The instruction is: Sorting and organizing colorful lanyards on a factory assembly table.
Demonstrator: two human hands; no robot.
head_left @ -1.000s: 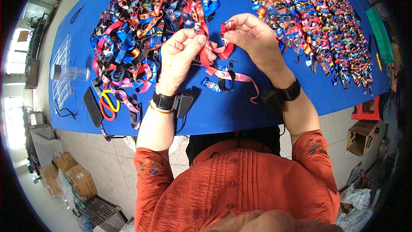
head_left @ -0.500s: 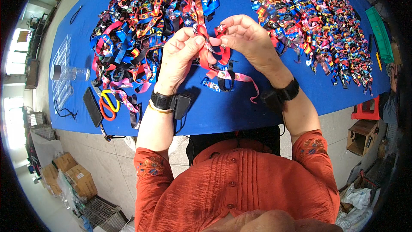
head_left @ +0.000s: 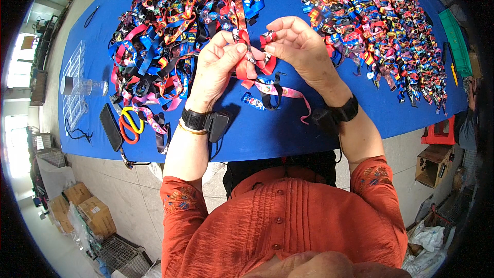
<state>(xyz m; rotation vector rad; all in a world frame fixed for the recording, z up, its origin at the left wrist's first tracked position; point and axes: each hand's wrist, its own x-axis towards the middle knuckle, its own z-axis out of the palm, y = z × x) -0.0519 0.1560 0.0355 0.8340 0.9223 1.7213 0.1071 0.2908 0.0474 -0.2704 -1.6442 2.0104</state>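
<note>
My left hand (head_left: 218, 69) is closed on a red printed ribbon strap (head_left: 241, 66), its thumb pressing the strap against the fingers. To its right, my right hand (head_left: 303, 54) pinches a curled end of red printed strap between thumb and fingertips. A red loop hangs between the hands; whether both parts belong to one strap I cannot tell. Behind and left of my left hand lies a tangled heap of colourful printed straps (head_left: 154, 46). Pink, black and blue strap pieces (head_left: 280, 91) lie on the table just below the hands.
On the blue table (head_left: 267, 141), scissors with red and yellow handles (head_left: 125, 127) lie beside a black phone-like slab (head_left: 110, 127). A clear bottle (head_left: 91, 88) rests on a white wire grid (head_left: 77, 67). Rows of bundled straps (head_left: 381, 31) cover the right side, near a green basket (head_left: 455, 41).
My right hand has shifted slightly and the strap end in its fingers has turned. A blue piece below the hands has dropped or moved aside. My left hand stays nearly in place.
</note>
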